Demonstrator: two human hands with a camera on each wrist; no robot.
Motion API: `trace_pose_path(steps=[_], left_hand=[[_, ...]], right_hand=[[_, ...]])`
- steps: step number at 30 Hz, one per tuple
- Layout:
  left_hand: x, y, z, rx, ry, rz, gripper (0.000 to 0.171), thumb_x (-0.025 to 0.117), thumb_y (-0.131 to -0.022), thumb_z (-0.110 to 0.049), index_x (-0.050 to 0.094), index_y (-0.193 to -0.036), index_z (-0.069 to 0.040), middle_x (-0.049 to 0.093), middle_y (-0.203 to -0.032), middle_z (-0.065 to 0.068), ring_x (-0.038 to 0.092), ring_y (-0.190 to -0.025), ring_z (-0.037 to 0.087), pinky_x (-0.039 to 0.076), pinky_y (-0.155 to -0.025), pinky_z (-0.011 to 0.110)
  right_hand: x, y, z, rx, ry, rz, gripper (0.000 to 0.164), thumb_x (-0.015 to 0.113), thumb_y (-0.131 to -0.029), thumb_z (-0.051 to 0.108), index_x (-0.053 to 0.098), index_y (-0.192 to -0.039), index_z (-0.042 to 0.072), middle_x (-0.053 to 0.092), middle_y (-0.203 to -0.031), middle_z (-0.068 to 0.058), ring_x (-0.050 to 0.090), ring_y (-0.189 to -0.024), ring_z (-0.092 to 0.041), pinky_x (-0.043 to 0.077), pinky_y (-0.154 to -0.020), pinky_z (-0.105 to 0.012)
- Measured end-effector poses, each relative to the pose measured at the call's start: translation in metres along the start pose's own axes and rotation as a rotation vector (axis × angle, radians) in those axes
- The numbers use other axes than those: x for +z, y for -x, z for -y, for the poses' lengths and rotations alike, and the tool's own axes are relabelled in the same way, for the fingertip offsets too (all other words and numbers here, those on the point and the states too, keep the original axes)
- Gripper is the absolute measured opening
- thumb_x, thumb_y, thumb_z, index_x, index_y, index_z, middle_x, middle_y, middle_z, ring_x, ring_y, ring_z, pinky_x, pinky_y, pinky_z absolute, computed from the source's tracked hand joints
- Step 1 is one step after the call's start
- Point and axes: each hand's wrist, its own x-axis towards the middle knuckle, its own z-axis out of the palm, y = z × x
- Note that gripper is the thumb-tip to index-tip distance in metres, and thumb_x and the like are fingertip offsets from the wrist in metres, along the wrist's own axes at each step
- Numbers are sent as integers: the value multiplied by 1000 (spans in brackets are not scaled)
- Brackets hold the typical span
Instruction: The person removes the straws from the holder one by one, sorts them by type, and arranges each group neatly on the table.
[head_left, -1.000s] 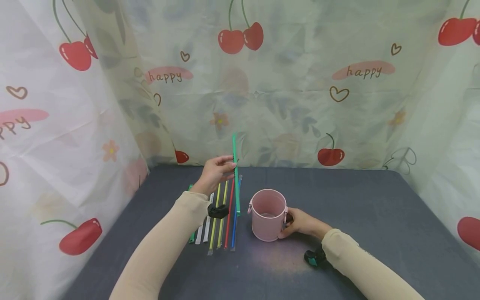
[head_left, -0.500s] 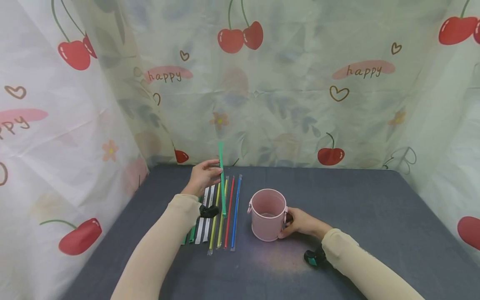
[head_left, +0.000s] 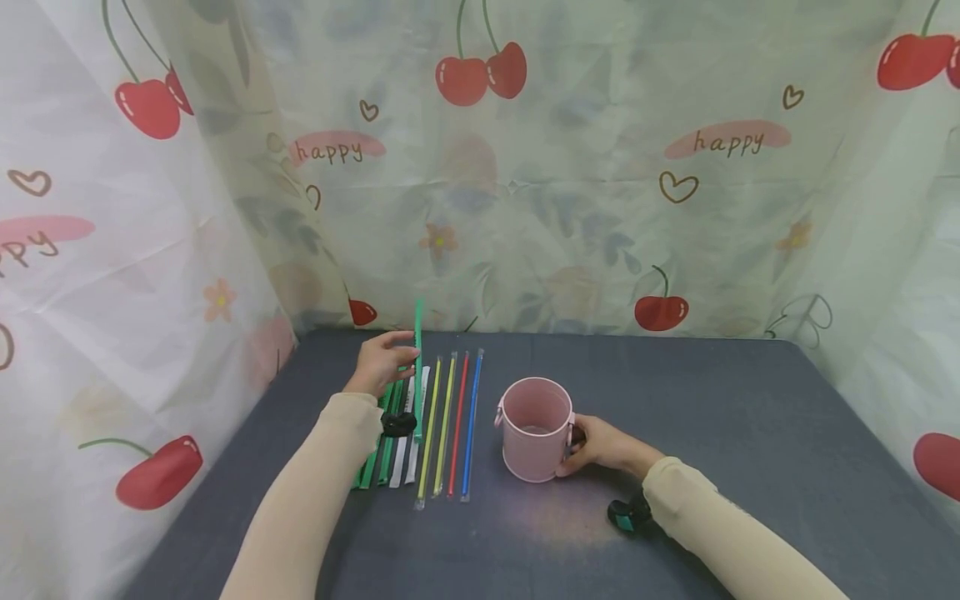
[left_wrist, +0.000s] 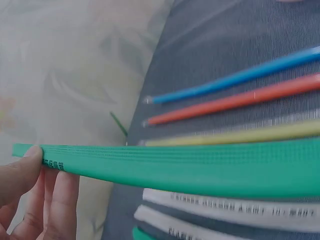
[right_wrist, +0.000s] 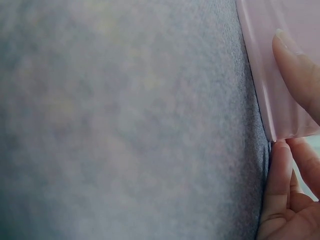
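My left hand (head_left: 378, 364) pinches a straw in a green printed wrapper (head_left: 419, 396) near its upper end. In the left wrist view the thumb and fingertips grip one end of this flat green wrapper (left_wrist: 190, 167). Held upright, it hangs over the left part of a row of straws on the table. My right hand (head_left: 609, 447) holds the right side of a pink bucket (head_left: 534, 454) that stands upright. The right wrist view has the thumb (right_wrist: 295, 75) against the bucket wall (right_wrist: 265, 65), with other fingers at its base edge.
The row holds green-wrapped straws (head_left: 367, 473), white-wrapped ones (head_left: 397, 473), yellow straws (head_left: 424, 467), a red straw (head_left: 458, 425) and a blue straw (head_left: 472, 425). They lie on the dark table (head_left: 675, 392). A cherry-patterned curtain (head_left: 570, 183) encloses the back and sides.
My left hand has moved left and lower with the green-wrapped straw, from beside the blue straw to over the white-wrapped ones. My right hand and the bucket stay in place.
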Motion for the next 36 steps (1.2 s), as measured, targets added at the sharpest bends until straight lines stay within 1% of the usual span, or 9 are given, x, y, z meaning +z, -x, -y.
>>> trace_pose_path(steps=[4,10,15,18,20,22,25,31,36], left_hand=[[-10,-3,6,-21,-33,-23,44,60,-95,-6,54,-138,-11,58,-130,21,58,-116,32,55,-93,39],[-24,-8,17,-52,-86,-70,43,62,-94,-5,56,-135,-11,59,-127,20,60,-112,30,57,-88,36],[-33,-11,24,-83,-113,-116,42,63,-92,-3,58,-134,-9,60,-124,21,62,-107,28,59,-82,32],[-38,-13,27,-117,-132,-123,42,64,-92,-3,59,-132,-8,62,-119,20,64,-103,27,59,-76,29],[-41,-13,28,-129,-149,-113,42,64,-91,-2,58,-132,-7,63,-117,19,65,-100,25,59,-74,28],[-43,-12,30,-143,-170,-106,42,65,-91,-3,59,-132,-7,64,-115,18,65,-94,21,60,-72,27],[-45,-12,34,-157,-190,-97,42,66,-90,-3,59,-132,-6,64,-115,18,64,-89,18,59,-71,27],[-49,-13,44,-178,-217,-113,40,66,-90,-3,60,-130,-5,64,-118,19,64,-91,20,59,-67,26],[-53,-14,49,-206,-242,-128,39,66,-90,-3,61,-129,-7,61,-124,20,63,-97,24,59,-70,28]], right_hand=[[0,0,1,3,-1,3,64,84,-70,1,51,-124,-7,61,-96,-5,52,-84,-18,50,-71,-25],[-1,-1,1,8,1,10,65,83,-70,1,50,-125,-6,59,-95,-5,51,-84,-19,49,-70,-25],[-1,-1,1,4,-5,12,65,83,-70,1,50,-126,-7,60,-95,-5,51,-83,-18,50,-70,-24],[-1,-1,2,9,1,9,65,83,-70,1,50,-126,-7,60,-95,-5,51,-83,-18,49,-69,-25],[-1,0,2,12,4,9,65,83,-71,1,50,-126,-7,60,-95,-5,51,-83,-19,49,-69,-25],[0,0,2,14,6,8,66,84,-71,1,50,-126,-7,60,-96,-5,51,-83,-19,49,-70,-25],[0,0,2,13,4,9,66,83,-71,1,50,-127,-7,60,-96,-5,51,-84,-19,49,-70,-25],[-1,0,2,5,-6,14,66,83,-71,0,49,-127,-7,61,-97,-5,51,-84,-18,49,-70,-24],[0,0,1,2,-9,18,66,83,-71,0,49,-127,-7,61,-97,-5,51,-84,-18,49,-70,-24]])
